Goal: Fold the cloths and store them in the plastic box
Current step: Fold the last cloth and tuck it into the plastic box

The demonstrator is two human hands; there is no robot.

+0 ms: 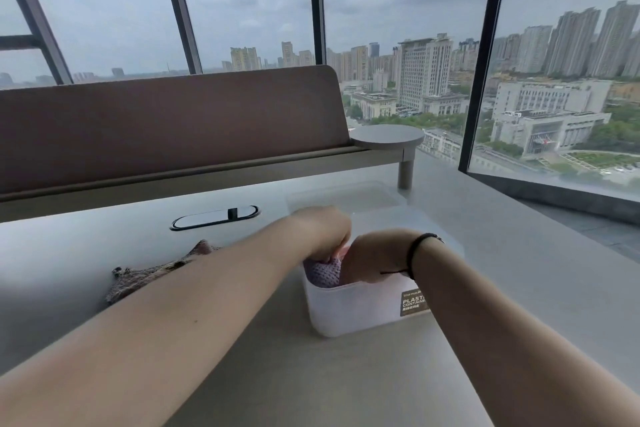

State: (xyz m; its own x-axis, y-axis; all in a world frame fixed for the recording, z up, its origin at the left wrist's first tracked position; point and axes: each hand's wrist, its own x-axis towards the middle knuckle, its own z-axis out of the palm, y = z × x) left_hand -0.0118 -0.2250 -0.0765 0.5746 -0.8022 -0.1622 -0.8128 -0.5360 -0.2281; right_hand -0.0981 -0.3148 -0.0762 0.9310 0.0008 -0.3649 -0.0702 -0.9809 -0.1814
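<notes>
Head view: left hand (323, 232) and right hand (372, 258) together press lilac knitted cloth (323, 273) into white plastic box (360, 308); brown knitted cloth (152, 274) lies left, nearer left arm.

1. We see a grey surface (502, 274) carrying a black oval cable port (214, 217).
2. We see a brown divider panel (166, 125) behind it.
3. We see a round shelf (386, 137) by the windows (398, 10).

Soft overcast daylight enters through the windows (398, 10); edges bow, and the image seems slightly blurred.
</notes>
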